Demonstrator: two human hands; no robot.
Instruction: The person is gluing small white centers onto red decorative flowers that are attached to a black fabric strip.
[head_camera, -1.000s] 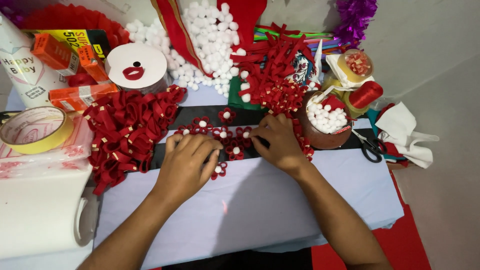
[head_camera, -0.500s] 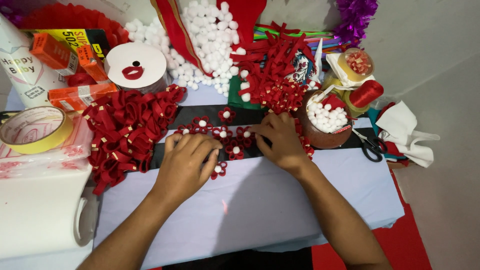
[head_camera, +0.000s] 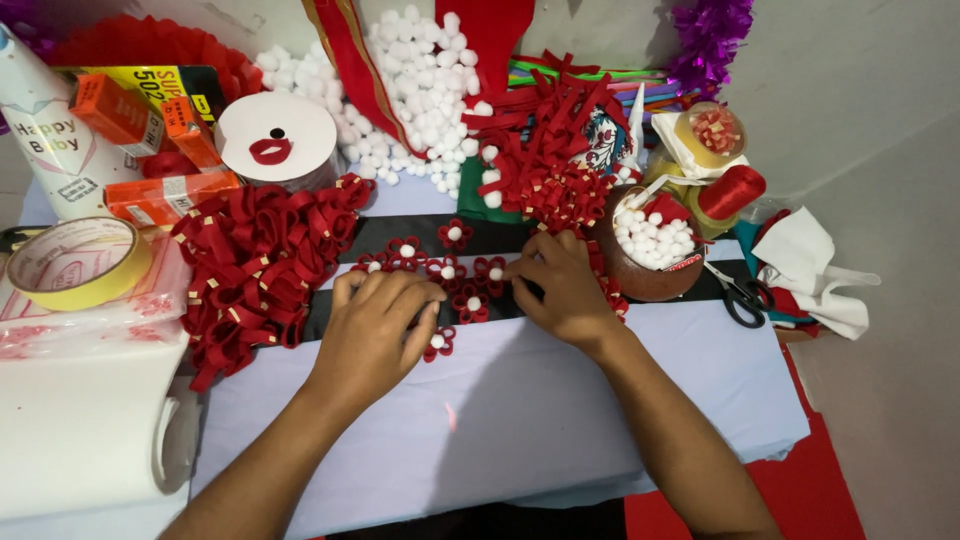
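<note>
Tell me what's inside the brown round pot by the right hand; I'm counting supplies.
The brown pot holds small white pompoms heaped to the rim, with a red scrap on top. Anything below that top layer is covered. The right hand rests beside it.

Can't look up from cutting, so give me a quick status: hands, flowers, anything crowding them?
Left hand flat on red felt flowers. Right hand fingertips on flower by black strip. Loop pile close left, pom-pom bowl close right.
</note>
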